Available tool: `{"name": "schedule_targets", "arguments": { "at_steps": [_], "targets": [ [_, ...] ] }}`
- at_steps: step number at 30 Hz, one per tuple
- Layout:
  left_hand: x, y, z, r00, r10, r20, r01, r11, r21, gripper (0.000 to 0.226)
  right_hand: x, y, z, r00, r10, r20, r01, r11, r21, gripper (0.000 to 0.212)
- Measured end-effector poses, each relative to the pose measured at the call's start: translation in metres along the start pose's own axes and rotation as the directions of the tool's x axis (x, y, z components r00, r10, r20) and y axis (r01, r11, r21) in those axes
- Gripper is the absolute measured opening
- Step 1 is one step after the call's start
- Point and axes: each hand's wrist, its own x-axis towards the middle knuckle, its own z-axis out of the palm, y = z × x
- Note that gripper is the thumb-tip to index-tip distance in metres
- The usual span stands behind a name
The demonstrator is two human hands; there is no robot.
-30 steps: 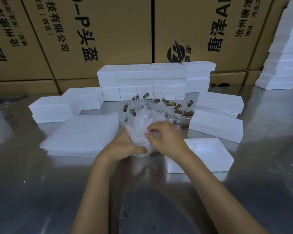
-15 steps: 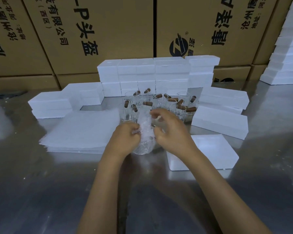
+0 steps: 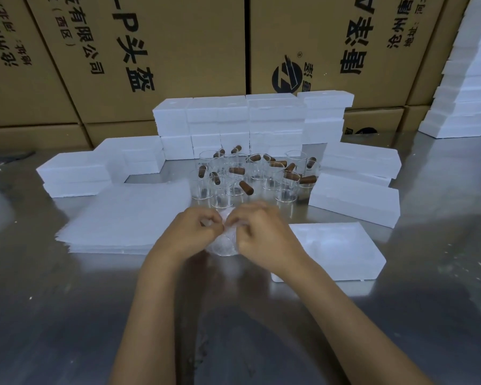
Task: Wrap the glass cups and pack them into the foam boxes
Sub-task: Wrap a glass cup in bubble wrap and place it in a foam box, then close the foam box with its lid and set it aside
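Glass cup (image 3: pixel 225 244) in bubble wrap sits between my left hand (image 3: pixel 190 232) and right hand (image 3: pixel 261 234); both pinch the wrap at its top; open foam box (image 3: pixel 342 254) waits just right of it, not filled yet; I see many bare cups (image 3: pixel 250 176) behind it, left to wrap.

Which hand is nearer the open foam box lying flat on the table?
Right. The right hand sits just left of the open foam box; the left hand is farther left, beyond the wrapped cup.

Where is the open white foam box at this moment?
In the head view, the open white foam box lies on the metal table, right of the right hand and before the closed foam boxes.
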Motion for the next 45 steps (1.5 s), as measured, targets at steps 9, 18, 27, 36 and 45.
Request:
{"name": "schedule_targets", "arguments": {
  "at_steps": [9,18,27,36,45],
  "targets": [
    [0.001,0.002,0.005,1.000,-0.014,-0.025,0.017,0.992,0.125,0.027,-0.004,0.009,0.006,0.981,-0.022,0.194,0.065,0.974,-0.218,0.051],
    [-0.004,0.010,0.005,0.955,-0.072,0.289,0.068,0.997,0.023,0.048,0.002,0.007,0.001,0.977,0.047,0.208,-0.025,0.994,-0.107,0.038],
    [-0.003,0.006,0.010,0.998,-0.019,0.062,0.026,0.993,-0.116,0.043,-0.008,0.061,-0.045,0.852,0.468,0.233,-0.417,0.877,-0.239,0.050],
    [-0.011,0.049,0.016,0.988,0.142,-0.053,-0.151,0.902,-0.404,0.069,-0.004,0.050,-0.049,0.890,0.427,0.160,-0.446,0.888,0.113,0.029],
    [-0.007,0.044,0.041,0.977,0.119,0.175,-0.080,0.973,-0.217,0.072,-0.041,0.089,-0.108,0.779,0.354,0.518,-0.450,0.890,0.068,0.072]
  ]
}}
